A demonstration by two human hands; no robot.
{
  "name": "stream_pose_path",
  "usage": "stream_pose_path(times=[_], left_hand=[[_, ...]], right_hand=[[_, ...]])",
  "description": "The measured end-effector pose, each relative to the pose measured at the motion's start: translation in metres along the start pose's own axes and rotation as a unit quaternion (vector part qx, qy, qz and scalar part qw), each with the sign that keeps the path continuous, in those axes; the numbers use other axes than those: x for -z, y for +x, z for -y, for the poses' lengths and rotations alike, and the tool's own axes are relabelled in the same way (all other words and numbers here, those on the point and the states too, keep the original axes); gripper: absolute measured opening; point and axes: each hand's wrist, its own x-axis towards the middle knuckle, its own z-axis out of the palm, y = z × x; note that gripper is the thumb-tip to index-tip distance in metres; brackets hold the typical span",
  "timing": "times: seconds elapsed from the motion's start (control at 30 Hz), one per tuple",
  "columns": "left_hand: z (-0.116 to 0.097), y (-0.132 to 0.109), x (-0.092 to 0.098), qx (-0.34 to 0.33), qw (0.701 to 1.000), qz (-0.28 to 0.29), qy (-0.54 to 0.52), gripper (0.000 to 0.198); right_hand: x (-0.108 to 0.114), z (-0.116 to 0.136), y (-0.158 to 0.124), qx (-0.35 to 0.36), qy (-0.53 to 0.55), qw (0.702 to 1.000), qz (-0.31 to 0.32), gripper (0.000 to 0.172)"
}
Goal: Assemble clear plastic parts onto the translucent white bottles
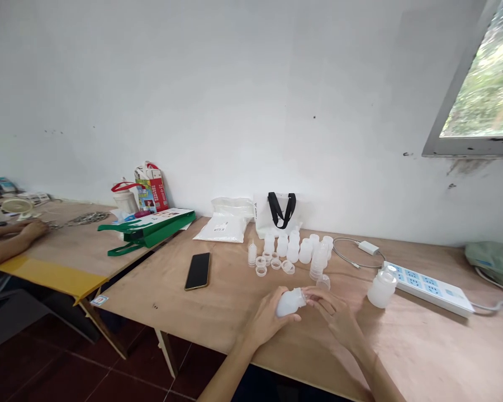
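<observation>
A translucent white bottle [290, 302] lies tilted in my left hand [272, 312], its neck pointing right. The fingers of my right hand [329, 310] close around the neck end; whether they pinch a ring or cap there is too small to tell. Beyond my hands stand several white bottles [293, 248], with several clear rings [275, 264] lying in front of them. A stack of clear caps [317, 262] leans beside the bottles. One larger bottle [382, 287] with a clear top stands to the right.
A black phone [198, 271] lies left of the rings. Behind are a white package [223, 228] and a bag with black handles [262, 218]. A power strip [430, 287] and cable are at right. A green bag [155, 229] and another person's arms [19, 239] are at left.
</observation>
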Motion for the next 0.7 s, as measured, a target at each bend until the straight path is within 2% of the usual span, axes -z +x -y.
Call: stream_pose_path(times=[0.2,0.37,0.43,0.53,0.63,0.7], left_hand=[[0.001,0.001,-0.001,-0.009,0.999,-0.013,0.031,0.046],[0.006,0.000,-0.004,0.020,0.999,-0.024,0.028,0.049],[0.007,-0.001,-0.003,0.037,0.999,-0.010,0.012,0.053],[0.009,-0.002,-0.001,0.048,0.998,0.029,-0.008,0.058],[0.010,-0.001,0.002,0.040,0.997,0.070,-0.004,0.057],[0.009,-0.001,0.004,0.036,0.996,0.077,0.007,0.054]], right_hand=[[0.000,-0.004,0.001,0.047,-0.014,0.999,-0.010,0.034],[0.001,-0.007,0.000,0.082,-0.019,0.996,-0.008,0.035],[0.003,-0.005,0.000,0.072,-0.001,0.997,0.001,0.033],[0.007,0.000,0.000,0.016,0.047,0.999,0.021,0.030],[0.010,0.004,0.000,-0.025,0.099,0.994,0.048,0.034],[0.011,0.005,0.000,-0.033,0.116,0.991,0.057,0.037]])
